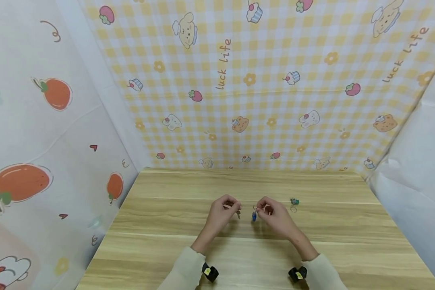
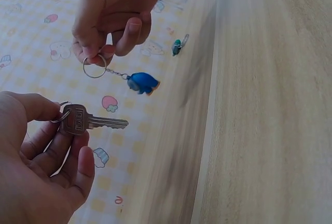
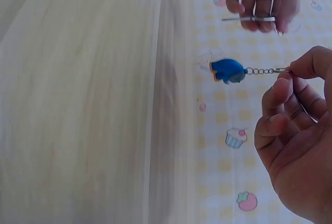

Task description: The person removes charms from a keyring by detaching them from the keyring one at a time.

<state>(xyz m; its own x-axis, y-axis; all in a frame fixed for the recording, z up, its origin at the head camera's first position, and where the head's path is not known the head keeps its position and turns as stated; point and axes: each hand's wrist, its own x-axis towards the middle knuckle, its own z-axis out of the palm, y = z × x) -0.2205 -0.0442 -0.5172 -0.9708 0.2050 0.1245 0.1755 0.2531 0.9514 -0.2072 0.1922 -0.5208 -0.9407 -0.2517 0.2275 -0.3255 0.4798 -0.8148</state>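
Observation:
My left hand [image 1: 222, 213] pinches a small metal ring between thumb and finger. From that ring hangs a silver key [image 2: 80, 121], its blade pointing away from the fingers. A short gap away, my right hand [image 1: 276, 217] pinches a larger key ring [image 2: 95, 66] at its edge. A short chain joins this ring to a blue animal-shaped charm [image 3: 226, 71], which dangles below the fingers in the head view. Both hands are above the tabletop, and the key and the keychain are apart.
A second keychain with a green charm [image 1: 295, 201] and a ring lies on the wooden table [image 1: 159, 225], beyond my right hand to the right. A checked cloth backdrop [image 1: 250, 100] stands at the table's far edge, with a white printed panel [image 1: 58, 141] on the left.

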